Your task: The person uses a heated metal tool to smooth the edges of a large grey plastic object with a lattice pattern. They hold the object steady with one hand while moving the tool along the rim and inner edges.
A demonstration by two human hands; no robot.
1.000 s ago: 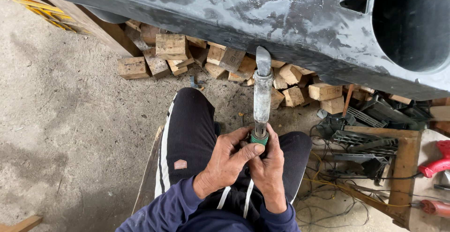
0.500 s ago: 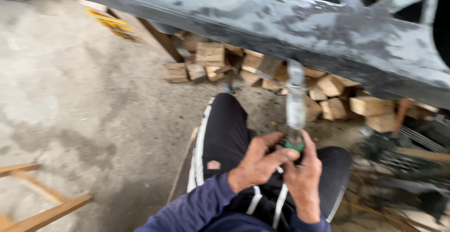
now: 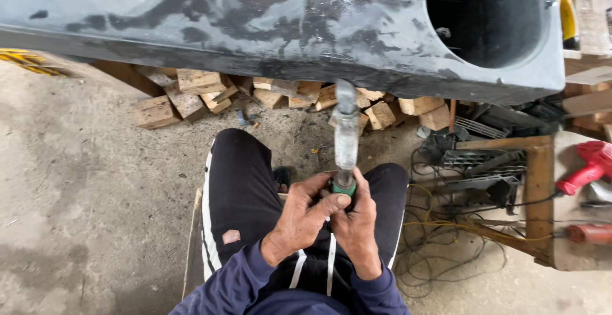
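Bare concrete floor [image 3: 83, 181], open at left; wood blocks [image 3: 191, 95] under a grey panel [image 3: 255, 28]. 2 hands [image 3: 328, 216] grip an upright metal tool [image 3: 346, 140].

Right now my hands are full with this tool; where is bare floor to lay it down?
Bare concrete floor lies left of the trousered leg, below the wood blocks. Right of the legs, tangled cables, metal parts and red power tools crowd it.
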